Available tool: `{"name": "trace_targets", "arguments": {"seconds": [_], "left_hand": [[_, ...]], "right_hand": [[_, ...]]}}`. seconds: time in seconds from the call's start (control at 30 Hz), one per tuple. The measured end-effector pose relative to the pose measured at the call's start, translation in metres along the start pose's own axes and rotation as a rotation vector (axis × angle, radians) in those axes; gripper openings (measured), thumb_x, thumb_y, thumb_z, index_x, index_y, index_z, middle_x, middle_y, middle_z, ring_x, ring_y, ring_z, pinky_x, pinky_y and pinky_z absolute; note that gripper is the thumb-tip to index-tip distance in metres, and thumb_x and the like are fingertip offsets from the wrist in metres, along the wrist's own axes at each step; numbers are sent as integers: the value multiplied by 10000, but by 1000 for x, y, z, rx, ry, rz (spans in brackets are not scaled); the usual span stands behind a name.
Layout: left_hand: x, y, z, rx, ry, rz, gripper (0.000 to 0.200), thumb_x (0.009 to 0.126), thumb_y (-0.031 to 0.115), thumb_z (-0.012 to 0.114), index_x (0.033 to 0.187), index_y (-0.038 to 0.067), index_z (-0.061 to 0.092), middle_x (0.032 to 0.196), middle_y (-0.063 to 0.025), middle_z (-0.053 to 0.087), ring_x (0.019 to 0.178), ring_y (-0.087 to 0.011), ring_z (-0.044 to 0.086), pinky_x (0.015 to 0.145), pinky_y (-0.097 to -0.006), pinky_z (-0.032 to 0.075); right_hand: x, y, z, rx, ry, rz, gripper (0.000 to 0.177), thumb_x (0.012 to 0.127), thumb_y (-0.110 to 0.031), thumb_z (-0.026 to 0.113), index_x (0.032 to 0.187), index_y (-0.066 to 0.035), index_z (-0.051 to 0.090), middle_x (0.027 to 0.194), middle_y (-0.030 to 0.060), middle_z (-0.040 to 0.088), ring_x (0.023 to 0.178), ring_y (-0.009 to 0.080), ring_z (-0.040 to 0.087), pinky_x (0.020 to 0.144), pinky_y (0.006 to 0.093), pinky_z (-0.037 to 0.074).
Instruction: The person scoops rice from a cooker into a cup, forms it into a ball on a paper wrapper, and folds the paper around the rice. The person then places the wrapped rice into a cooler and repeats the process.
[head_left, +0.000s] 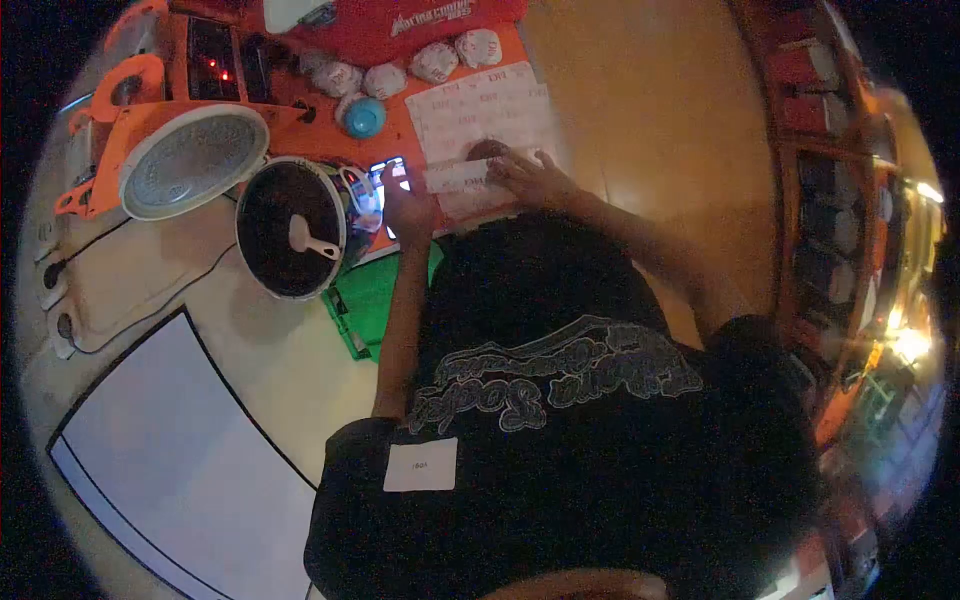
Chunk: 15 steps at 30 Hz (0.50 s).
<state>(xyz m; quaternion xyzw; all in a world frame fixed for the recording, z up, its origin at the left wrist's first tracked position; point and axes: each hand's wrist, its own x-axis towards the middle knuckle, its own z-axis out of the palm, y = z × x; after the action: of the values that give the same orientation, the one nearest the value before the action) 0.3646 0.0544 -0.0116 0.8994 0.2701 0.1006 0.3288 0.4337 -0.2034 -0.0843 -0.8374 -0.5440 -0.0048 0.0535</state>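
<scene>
A sheet of printed wrapping paper [475, 110] lies on the orange table, with a dark rounded mound [487, 150] on it. The paper's near edge is raised into a pale band in front of the mound. My right hand [530, 180] grips this edge beside the mound, its thumb apart. At the band's left end is my left hand [410, 208], closed at the paper's edge, its fingertips partly hidden in dim light. It overlaps a lit phone [378, 185] in this view.
Left stands an open pot [245, 235] of dark food with a white scoop [310, 240] inside and its lid [195, 160] raised. Several paper-wrapped bundles [435, 62] and a blue round object [365, 117] sit at the back. A green bag [385, 300] is beside the pot.
</scene>
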Motion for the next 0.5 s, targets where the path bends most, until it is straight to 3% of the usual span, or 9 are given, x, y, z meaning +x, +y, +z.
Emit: {"name": "trace_targets", "arguments": {"seconds": [0.03,0.07,0.1,0.17,0.2,0.27,0.43,0.5], "left_hand": [[9,2,4,44,139,163,423,818,201,660,1201,82,528,909,-152,684,852,-346,670,762,-451,522],[18,5,9,95,13,109,365,835,215,629,1162,67,567,1029,-186,646,941,-352,644,813,-442,510],[30,10,16,93,16,112,365,835,215,629,1162,67,567,1029,-186,646,941,-352,644,813,-442,510],[71,20,42,112,-327,325,351,828,212,632,1138,53,587,1087,-191,617,995,-356,622,838,-444,505],[87,26,57,109,-322,333,351,828,212,632,1138,53,587,1087,-191,617,995,-356,622,838,-444,505],[110,34,85,317,-137,660,318,808,190,660,1090,48,619,1136,-189,611,1032,-388,592,910,-480,468],[129,31,110,410,-99,784,297,818,285,643,1061,115,640,1126,-123,620,1051,-358,589,905,-564,431],[129,39,96,484,-128,797,276,819,297,641,1035,125,652,1120,-109,622,1058,-349,585,911,-573,418]], "right_hand": [[0,0,5,-5,4,3,586,922,-429,497,1446,-192,386,1549,57,265,1434,265,256,927,598,432],[-1,0,9,19,-40,2,596,921,-443,498,1449,-192,378,1544,60,264,1440,263,239,952,609,401],[-1,-2,8,44,-85,-1,607,920,-457,498,1451,-193,371,1540,62,264,1446,260,221,977,619,370],[0,-8,-8,132,-83,56,608,913,-446,517,1444,-188,377,1527,65,275,1444,264,219,987,611,358],[1,-9,-19,222,-82,112,609,905,-436,535,1437,-183,382,1513,67,287,1442,269,218,996,602,345],[4,-11,-46,240,-121,103,598,907,-421,536,1432,-176,388,1498,71,305,1435,275,231,998,596,339],[6,-7,-43,197,-135,60,581,899,-374,545,1424,-172,399,1466,88,350,1407,292,280,1010,579,324],[4,-8,-19,74,2,14,585,890,-363,532,1430,-188,390,1439,102,391,1386,300,318,997,587,343]]}}
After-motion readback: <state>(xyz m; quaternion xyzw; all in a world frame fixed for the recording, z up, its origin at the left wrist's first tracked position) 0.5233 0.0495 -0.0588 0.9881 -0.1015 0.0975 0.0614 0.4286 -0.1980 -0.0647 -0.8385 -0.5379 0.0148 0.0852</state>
